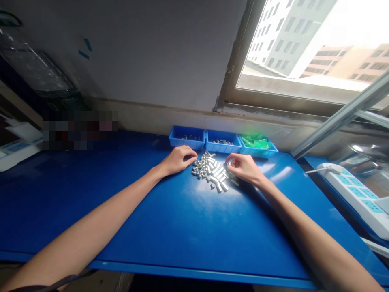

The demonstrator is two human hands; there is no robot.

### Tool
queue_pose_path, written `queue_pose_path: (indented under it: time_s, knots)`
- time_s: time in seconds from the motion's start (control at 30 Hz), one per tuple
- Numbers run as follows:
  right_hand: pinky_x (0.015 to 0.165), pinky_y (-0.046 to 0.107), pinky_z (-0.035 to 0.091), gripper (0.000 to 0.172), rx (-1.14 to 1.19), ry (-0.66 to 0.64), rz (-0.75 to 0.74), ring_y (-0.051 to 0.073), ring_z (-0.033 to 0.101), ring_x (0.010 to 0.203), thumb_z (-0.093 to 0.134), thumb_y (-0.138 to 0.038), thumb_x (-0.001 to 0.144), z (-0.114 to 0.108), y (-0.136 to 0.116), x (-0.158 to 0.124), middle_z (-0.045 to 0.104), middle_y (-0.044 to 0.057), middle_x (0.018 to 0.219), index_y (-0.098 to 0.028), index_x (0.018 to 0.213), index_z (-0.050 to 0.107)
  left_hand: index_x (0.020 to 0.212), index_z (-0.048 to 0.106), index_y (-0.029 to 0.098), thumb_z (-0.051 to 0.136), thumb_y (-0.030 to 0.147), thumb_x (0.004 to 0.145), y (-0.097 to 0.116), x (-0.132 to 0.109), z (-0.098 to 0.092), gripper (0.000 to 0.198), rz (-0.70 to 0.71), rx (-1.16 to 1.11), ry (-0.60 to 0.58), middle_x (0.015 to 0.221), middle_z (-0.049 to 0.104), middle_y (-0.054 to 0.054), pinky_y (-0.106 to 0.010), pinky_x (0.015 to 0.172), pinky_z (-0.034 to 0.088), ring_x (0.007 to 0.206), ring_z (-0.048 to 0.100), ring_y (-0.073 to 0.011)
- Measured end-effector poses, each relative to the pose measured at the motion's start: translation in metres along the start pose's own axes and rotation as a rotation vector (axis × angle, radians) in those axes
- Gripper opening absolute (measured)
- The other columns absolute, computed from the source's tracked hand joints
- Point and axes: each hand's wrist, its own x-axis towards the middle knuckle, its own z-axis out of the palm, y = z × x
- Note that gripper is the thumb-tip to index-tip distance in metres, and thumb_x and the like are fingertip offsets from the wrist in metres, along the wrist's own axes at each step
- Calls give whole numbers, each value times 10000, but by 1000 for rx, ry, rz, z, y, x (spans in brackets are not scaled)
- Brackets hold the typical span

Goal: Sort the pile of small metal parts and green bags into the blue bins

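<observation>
A pile of small silver metal parts lies on the blue table, between my two hands. My left hand rests on the table at the pile's left edge, fingers curled with the tips pinched at the parts. My right hand sits at the pile's right edge, fingers bent and pinched at the nearest pieces. What either pinch holds is too small to make out.
Three blue bins stand in a row by the wall: the left bin and middle bin hold a few metal parts, the right bin holds green bags. A white power strip lies at right under a window.
</observation>
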Motion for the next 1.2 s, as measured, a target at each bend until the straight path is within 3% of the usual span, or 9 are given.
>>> queue_pose_path:
  time_s: [0.2, 0.3, 0.43, 0.6, 0.8, 0.9, 1.03, 1.1, 1.2]
  knots:
    - [589, 308, 439, 201, 40, 53, 31, 164, 565, 547, 645, -307, 734, -2, -2, 2, 616, -7, 574, -188, 806, 791, 998, 797, 192, 669, 308, 986, -2, 0, 1, 174, 3, 1, -7, 1063, 791, -92, -381, 917, 575, 1006, 737, -256]
    - [575, 307, 475, 208, 226, 63, 122, 177, 619, 569, 720, -377, 770, -2, 1, 3, 690, 18, 647, -192, 854, 761, 1004, 794, 189, 667, 302, 987, -4, 0, 2, 171, 5, -1, -15, 1071, 789, -95, -379, 916, 572, 1011, 735, -254]
    - [586, 316, 550, 410, 528, 57, 174, 184, 666, 590, 858, -547, 735, -1, 3, 4, 749, 45, 720, -203, 889, 695, 1012, 789, 189, 667, 304, 983, -4, 0, 2, 170, -5, -7, -10, 1060, 786, -94, -373, 898, 572, 989, 733, -249]
    - [641, 355, 611, 497, 626, 104, 176, 176, 664, 589, 913, -618, 692, 1, 0, 4, 746, 33, 714, -210, 892, 711, 997, 781, 182, 669, 325, 978, -3, 0, 2, 183, -29, -52, 26, 1025, 783, -88, -354, 841, 579, 917, 735, -230]
    - [1019, 469, 608, 588, 788, 230, 99, 293, 770, 1123, 898, -539, 765, 8, -2, 7, 799, 105, 1210, -257, 1243, 703, 1006, 779, 178, 670, 312, 975, -2, 1, 1, 176, -47, -86, 47, 1026, 792, -81, -342, 830, 582, 901, 735, -221]
    - [995, 462, 611, 654, 674, 209, 56, 291, 759, 1140, 864, -551, 800, 4, -2, 7, 778, 102, 1271, -281, 1358, 657, 1011, 780, 178, 672, 314, 972, -2, 1, 1, 179, -58, -88, 51, 1033, 797, -82, -345, 830, 587, 905, 739, -224]
    - [733, 404, 599, 490, 160, 205, 56, 255, 735, 776, 725, -666, 881, -12, 0, 3, 778, 85, 905, -228, 1099, 747, 1013, 780, 178, 672, 318, 972, -1, 1, 1, 181, -64, -84, 52, 1039, 800, -82, -347, 839, 591, 912, 744, -226]
    - [712, 401, 577, 528, -129, 109, 1, 266, 712, 766, 777, -692, 817, -23, 1, -1, 759, 85, 914, -240, 1089, 760, 1015, 781, 180, 674, 317, 972, -2, 1, 1, 179, -62, -82, 48, 1037, 800, -81, -346, 836, 590, 911, 744, -226]
    - [679, 370, 577, 741, -222, -101, -34, 274, 719, 799, 914, -656, 657, -37, 3, -9, 753, 95, 1058, -299, 1281, 737, 1019, 784, 184, 673, 315, 973, -3, 1, 1, 177, -59, -82, 40, 1030, 798, -79, -344, 830, 589, 905, 743, -223]
